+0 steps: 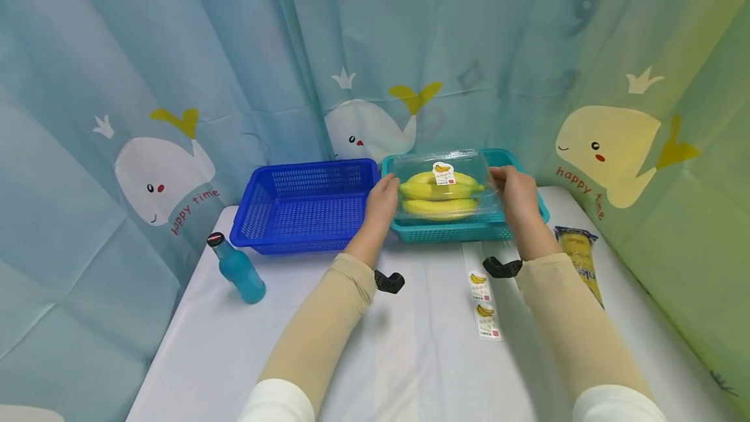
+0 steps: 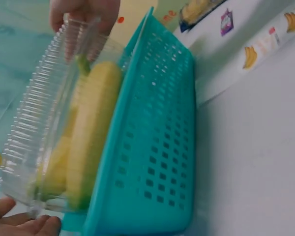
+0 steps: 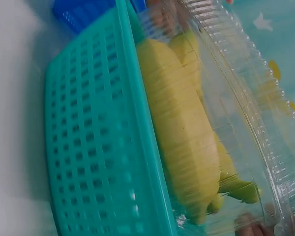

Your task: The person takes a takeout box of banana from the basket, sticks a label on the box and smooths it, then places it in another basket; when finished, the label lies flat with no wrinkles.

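Observation:
A clear plastic clamshell box [image 1: 404, 165] with yellow bananas [image 1: 439, 208] inside is held between both hands over the teal basket [image 1: 451, 234]. On its lid sits a white banana sticker [image 1: 443, 173]. My left hand [image 1: 382, 199] grips the left end of the box, and my right hand [image 1: 515, 191] grips the right end. In the left wrist view, the left fingers [image 2: 24, 223] hold the edge where lid and base meet. The box's lower part lies within the basket's rim; whether it touches the basket floor is hidden.
A blue basket [image 1: 316, 213] stands left of the teal one. A teal bottle [image 1: 239, 271] with a dark cap is at the table's left. Banana stickers on a backing strip [image 1: 485, 318] lie in front. A yellow snack bag [image 1: 579, 256] is beyond the right forearm.

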### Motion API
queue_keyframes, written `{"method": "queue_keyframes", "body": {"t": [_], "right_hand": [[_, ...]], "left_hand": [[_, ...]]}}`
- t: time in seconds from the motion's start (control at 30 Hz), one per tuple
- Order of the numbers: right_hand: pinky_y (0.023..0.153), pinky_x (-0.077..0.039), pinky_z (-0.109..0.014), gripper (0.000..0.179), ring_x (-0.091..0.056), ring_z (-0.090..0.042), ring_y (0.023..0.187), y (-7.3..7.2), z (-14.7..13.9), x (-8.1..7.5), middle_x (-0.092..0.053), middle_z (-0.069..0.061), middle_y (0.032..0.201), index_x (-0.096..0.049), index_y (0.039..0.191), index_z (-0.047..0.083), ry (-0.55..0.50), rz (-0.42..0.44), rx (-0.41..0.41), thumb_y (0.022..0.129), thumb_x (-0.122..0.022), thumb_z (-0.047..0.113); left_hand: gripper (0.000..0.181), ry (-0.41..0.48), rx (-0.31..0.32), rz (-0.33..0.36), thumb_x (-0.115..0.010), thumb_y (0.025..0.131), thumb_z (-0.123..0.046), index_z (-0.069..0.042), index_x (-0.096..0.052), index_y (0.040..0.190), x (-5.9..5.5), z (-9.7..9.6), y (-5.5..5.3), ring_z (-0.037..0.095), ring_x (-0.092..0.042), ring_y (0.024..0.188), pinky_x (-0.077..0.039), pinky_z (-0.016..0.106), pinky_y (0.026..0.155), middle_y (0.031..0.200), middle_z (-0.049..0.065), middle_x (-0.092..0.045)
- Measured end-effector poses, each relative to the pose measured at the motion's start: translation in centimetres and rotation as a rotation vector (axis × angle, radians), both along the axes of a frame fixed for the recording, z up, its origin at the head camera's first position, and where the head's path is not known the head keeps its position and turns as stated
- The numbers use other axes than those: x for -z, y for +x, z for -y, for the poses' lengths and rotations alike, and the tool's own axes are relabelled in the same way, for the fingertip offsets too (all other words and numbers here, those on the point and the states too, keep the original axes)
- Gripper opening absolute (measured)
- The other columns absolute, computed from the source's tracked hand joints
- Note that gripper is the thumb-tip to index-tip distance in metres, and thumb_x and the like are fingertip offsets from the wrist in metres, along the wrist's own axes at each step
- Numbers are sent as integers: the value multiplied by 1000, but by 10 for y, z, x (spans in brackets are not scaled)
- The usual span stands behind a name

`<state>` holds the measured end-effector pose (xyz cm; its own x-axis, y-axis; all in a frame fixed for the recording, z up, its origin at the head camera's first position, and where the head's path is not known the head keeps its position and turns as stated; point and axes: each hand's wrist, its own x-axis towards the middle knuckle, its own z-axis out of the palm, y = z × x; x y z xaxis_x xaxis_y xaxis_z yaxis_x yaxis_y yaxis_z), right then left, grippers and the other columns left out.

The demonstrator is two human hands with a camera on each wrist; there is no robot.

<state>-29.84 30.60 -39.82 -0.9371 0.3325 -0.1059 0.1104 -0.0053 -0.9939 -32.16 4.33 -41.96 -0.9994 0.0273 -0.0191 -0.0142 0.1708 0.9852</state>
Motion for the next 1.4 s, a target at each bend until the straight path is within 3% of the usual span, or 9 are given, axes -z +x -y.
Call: {"method": "queue_keyframes", "body": {"t": [0.2, 0.33, 0.47, 0.6, 0.67, 0.83, 0.9, 1.13, 1.4], "right_hand": [[120, -32, -41, 55, -38, -27, 143, -11, -14, 5, -38, -12, 157, -45, 148, 9, 144, 97, -41, 105, -30, 41], [113, -36, -44, 58, -45, -28, 129, -17, -18, 10, -39, -13, 155, -45, 149, 9, 194, 162, -68, 105, -28, 42], [114, -35, -43, 62, -42, -29, 133, -20, -23, 12, -33, -14, 158, -39, 152, 6, 181, 183, -110, 105, -26, 45], [124, -22, -45, 69, -16, -31, 153, -23, -27, 15, -14, -14, 166, -26, 156, 4, 142, 186, -210, 105, -25, 51], [125, -19, -46, 72, -21, -33, 150, -25, -27, 16, -9, -15, 166, -22, 157, 3, 121, 184, -239, 105, -24, 53], [127, -7, -48, 80, -11, -35, 152, -30, -27, 21, 0, -17, 166, -12, 159, 5, 48, 194, -297, 102, -22, 60], [126, -2, -48, 83, 4, -34, 154, -31, -28, 23, 6, -16, 166, -8, 160, 7, 24, 206, -319, 101, -22, 64], [126, 0, -48, 89, 8, -34, 154, -31, -31, 22, 10, -15, 166, -2, 160, 10, -12, 216, -359, 98, -24, 69], [125, 4, -53, 92, 11, -37, 153, -31, -29, 26, 13, -15, 165, 2, 160, 9, 17, 210, -406, 97, -26, 70]], "left_hand": [[66, 26, 81, 119, -42, 99, -49, -21, -30, 157, -2, -12, -2, 28, -23, 152, -23, 53, 122, 163, 0, -29], [70, 15, 109, 183, -44, 98, -50, -22, -24, 158, 2, -19, -5, 29, -21, 152, -21, 56, 122, 165, 1, -24], [71, -3, 144, 207, -45, 99, -48, -20, -21, 159, 7, -25, -10, 30, -21, 152, -21, 57, 121, 165, 2, -22], [74, -10, 154, 237, -49, 98, -48, -19, -19, 160, 10, -30, -15, 32, -22, 152, -23, 58, 120, 166, 4, -21], [77, -23, 155, 261, -50, 97, -48, -19, -17, 160, 10, -32, -17, 32, -25, 151, -24, 58, 120, 166, 5, -20], [81, -45, 161, 308, -50, 96, -49, -19, -12, 161, 12, -34, -23, 32, -21, 152, -24, 57, 120, 167, 3, -14], [80, -54, 161, 314, -50, 97, -49, -18, -13, 160, 12, -34, -25, 31, -17, 153, -24, 56, 121, 167, 3, -13], [74, -117, 174, 320, -48, 100, -44, -12, -18, 159, 11, -36, -29, 30, -18, 153, -24, 50, 123, 167, 7, -16], [77, -91, 170, 322, -51, 99, -41, -19, -10, 161, 16, -38, -32, 30, -14, 154, -21, 53, 123, 168, 1, -9]]}}
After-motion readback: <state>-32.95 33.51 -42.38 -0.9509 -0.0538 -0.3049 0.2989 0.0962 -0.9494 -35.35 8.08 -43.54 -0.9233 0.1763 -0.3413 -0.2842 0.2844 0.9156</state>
